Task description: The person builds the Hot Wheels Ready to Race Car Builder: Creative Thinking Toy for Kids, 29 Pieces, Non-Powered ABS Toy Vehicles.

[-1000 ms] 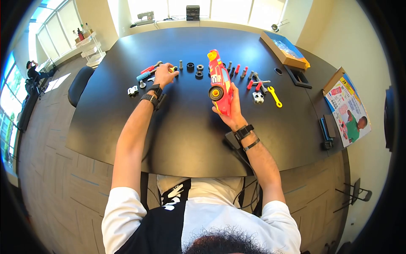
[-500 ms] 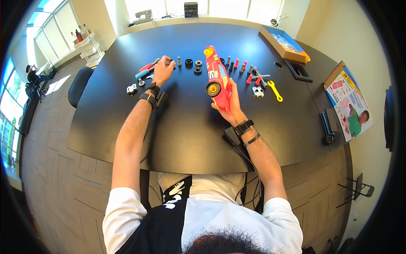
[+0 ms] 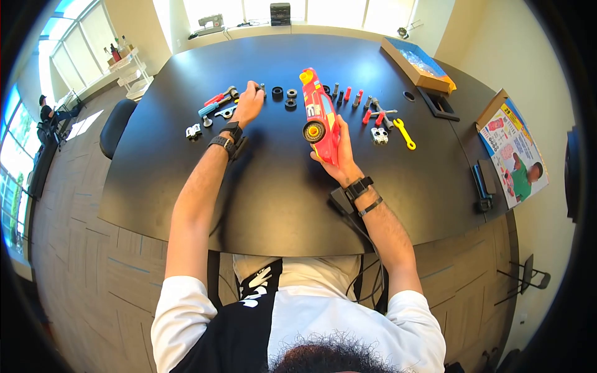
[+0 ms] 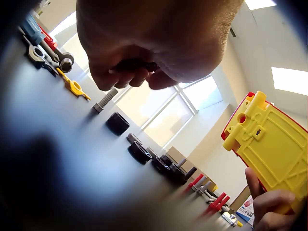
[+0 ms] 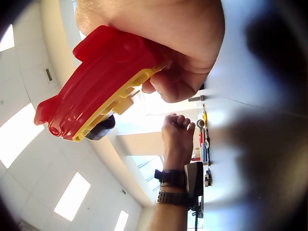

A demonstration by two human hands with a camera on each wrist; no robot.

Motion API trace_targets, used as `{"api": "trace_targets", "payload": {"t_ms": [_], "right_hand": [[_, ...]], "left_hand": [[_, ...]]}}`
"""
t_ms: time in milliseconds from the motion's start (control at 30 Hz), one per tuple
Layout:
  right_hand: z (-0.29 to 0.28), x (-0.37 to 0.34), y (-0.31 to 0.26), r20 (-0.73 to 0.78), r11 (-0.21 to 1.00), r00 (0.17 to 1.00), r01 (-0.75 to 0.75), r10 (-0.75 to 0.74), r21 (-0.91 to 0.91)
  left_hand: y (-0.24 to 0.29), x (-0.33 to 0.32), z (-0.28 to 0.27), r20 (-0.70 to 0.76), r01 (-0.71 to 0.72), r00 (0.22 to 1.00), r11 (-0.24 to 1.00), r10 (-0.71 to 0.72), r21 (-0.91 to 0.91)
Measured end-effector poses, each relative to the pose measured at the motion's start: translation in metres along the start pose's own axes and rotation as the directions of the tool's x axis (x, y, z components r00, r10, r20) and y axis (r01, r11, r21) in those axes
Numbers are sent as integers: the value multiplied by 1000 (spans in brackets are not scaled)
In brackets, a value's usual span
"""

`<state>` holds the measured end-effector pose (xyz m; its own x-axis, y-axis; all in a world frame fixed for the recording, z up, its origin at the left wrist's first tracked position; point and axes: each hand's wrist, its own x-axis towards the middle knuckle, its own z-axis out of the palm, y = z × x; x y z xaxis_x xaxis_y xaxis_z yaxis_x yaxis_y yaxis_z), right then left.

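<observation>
My right hand [image 3: 339, 149] grips the rear of a red toy car [image 3: 320, 115], raised above the table; its yellow underside [image 4: 274, 144] faces the left wrist camera. A wheel [image 3: 314, 131] is on its near side. My left hand [image 3: 250, 104] hovers over the table's far left part. In the left wrist view its fingers [image 4: 122, 79] curl round a small dark part [image 4: 134, 65], mostly hidden. Close to this hand, a grey bolt [image 4: 106, 99] stands upright, with a black tire [image 4: 117, 123] on one side and a yellow piece [image 4: 74, 87] on the other.
Tires [image 3: 291, 102], bolts and red pegs [image 3: 347, 94] line the table [image 3: 273, 186]. Tools [image 3: 216, 99] lie left; a yellow wrench [image 3: 404, 134] and silver block [image 3: 379, 135] right. An open box [image 3: 418, 65] and printed box [image 3: 513, 149] stand at right.
My left hand has moved right and slightly away from me, from beside the yellow piece towards the upright bolt. The right hand keeps its hold on the car, almost still.
</observation>
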<state>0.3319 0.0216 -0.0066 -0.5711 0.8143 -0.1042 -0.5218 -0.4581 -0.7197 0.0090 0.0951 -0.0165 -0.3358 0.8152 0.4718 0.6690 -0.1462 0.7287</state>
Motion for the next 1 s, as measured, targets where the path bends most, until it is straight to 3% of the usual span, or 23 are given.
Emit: {"api": "trace_targets", "payload": {"t_ms": [33,133,233,267,500,567,667,700,767,1000], "right_hand": [[1,0,0,-27,1000,1000,13,-14,-13],[3,-2,0,-20,1000,1000,12,-13,-5],[4,-5,-3,27,1000,999,21,-20,-16],[6,-6,-4,14,999,1000,25,-25,-20],[2,-4,-3,3,999,999,48,-48,-8],[2,-4,-4,-15,999,999,48,-48,17],[-1,-2,-4,-2,997,998,67,-67,27],[-2,-1,-4,-2,998,998,64,-64,30],[-1,0,-5,0,997,998,60,-60,47],[9,-10,-9,-72,999,997,16,-13,41]], "left_hand": [[3,-2,1,2,1,1000,1000,-1,-1],[11,-3,8,274,-102,961,956,24,276],[15,-6,30,275,-151,960,912,43,383],[18,-6,38,272,-89,962,907,-29,412],[36,-7,61,273,-35,955,874,-113,485],[36,-7,58,257,-93,965,869,-41,487],[49,-8,36,224,-227,955,964,193,135],[60,-13,24,231,-227,954,963,191,142],[80,-25,1,268,-180,937,967,225,-181],[140,-98,-53,378,-81,893,915,243,-396]]}}
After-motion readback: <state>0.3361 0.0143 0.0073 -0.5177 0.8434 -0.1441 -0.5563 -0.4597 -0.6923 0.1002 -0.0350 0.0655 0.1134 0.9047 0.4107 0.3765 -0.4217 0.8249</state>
